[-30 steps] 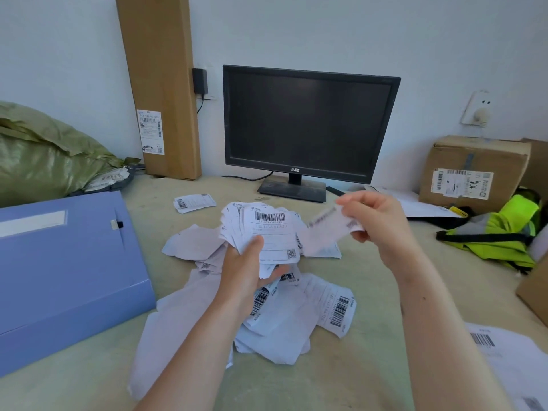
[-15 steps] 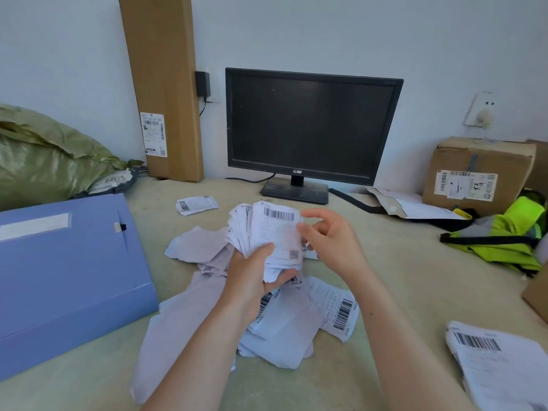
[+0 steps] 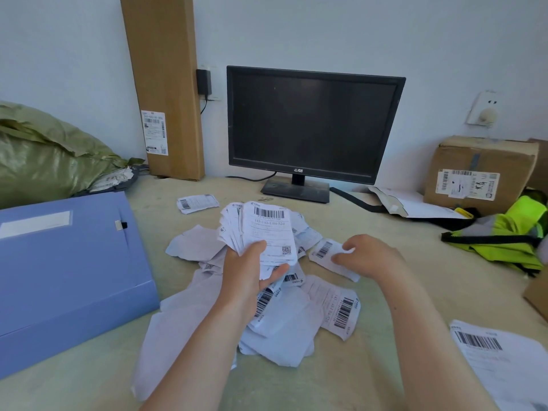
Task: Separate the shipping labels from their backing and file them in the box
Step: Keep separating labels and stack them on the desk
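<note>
My left hand (image 3: 252, 268) grips a fanned stack of shipping labels (image 3: 268, 229), upright, barcode on the front one. My right hand (image 3: 370, 256) is low to the right of the stack, its fingers pinching the edge of a single label (image 3: 324, 252) that lies near the table. Beneath both hands spreads a heap of loose labels and blank backing sheets (image 3: 284, 315). The blue file box (image 3: 65, 271) lies closed on the left of the table.
A dark monitor (image 3: 311, 126) stands at the back. A tall carton (image 3: 163, 84) leans on the wall, a green sack (image 3: 50, 152) at far left. A cardboard box (image 3: 480, 170) and a yellow vest (image 3: 513, 232) sit right. Another label pile (image 3: 504, 360) lies bottom right; one stray label (image 3: 197, 202) behind.
My right hand has dropped from the raised stack down and to the right, onto a single label near the table. My left hand keeps the stack in about the same place.
</note>
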Available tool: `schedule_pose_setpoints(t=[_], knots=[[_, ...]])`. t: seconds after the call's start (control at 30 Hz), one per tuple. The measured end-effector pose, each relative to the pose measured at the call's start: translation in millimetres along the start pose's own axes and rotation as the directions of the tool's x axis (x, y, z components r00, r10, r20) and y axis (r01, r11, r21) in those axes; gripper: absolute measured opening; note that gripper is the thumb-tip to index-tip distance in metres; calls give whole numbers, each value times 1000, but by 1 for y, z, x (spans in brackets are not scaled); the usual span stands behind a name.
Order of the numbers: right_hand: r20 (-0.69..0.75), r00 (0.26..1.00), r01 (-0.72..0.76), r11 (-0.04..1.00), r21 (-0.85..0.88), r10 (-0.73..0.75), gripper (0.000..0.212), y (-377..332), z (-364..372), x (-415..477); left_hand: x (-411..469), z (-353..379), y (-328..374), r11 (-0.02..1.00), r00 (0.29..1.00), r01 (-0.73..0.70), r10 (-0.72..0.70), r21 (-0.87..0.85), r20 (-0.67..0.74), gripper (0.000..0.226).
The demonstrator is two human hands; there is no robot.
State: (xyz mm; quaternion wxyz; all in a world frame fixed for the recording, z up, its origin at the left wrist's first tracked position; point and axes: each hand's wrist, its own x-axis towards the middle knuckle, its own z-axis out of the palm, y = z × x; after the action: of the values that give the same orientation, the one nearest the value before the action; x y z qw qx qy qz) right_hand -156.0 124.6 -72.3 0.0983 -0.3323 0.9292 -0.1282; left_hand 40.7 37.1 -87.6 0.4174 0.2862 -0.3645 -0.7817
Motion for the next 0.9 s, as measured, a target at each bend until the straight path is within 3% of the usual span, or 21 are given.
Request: schedule_pose_setpoints(t=[0.1,0.2,0.33,0.4,0.47,0.53,0.6,0.63,0.7,0.73,0.8,0.83,0.9], knots=[[-67,997,-28,998,52,32,44,1,-5,-4,-1,2,-1,1000,1000,12,-12,-2,6,30],[-174,985,11,998,54,-2,59,-1,3,-6,-2,3,0,1000,1000,23,-23,-4,6,28],[32,999,7,997,81,-9,85,-3,17,-5,-1,1,0,1000,1000,26,-26,0,5,30],[23,999,-28,985,173,24,86,1,17,-3,-1,1,-1,999,1000,31,-31,5,4,29],[18,999,-53,980,194,51,76,4,16,-2,0,2,-2,999,999,35,-35,13,4,25],[-7,999,-50,980,193,52,46,6,14,0,0,2,-2,999,999,31,-31,18,8,23],[-145,989,-6,975,223,40,12,3,9,1,1,2,-3,1000,1000,24,-24,16,10,23],[-240,970,33,963,267,34,6,0,6,0,1,1,-3,1000,1000,22,-22,14,11,23],[-376,926,169,864,474,25,8,-9,-4,-4,2,0,-3,1000,1000,14,-14,15,21,26],[-384,923,245,752,611,11,8,-15,-10,-8,2,0,-3,1000,1000,8,-9,24,29,28],[-285,955,287,507,813,-84,4,-29,-21,-21,1,0,-3,999,999,1,-3,39,42,30],[-215,964,263,438,860,-157,3,-35,-23,-26,1,0,-3,999,999,-1,-1,42,48,30],[-115,954,230,433,872,-275,9,-42,-22,-33,1,0,-3,998,998,-12,8,55,62,32]])
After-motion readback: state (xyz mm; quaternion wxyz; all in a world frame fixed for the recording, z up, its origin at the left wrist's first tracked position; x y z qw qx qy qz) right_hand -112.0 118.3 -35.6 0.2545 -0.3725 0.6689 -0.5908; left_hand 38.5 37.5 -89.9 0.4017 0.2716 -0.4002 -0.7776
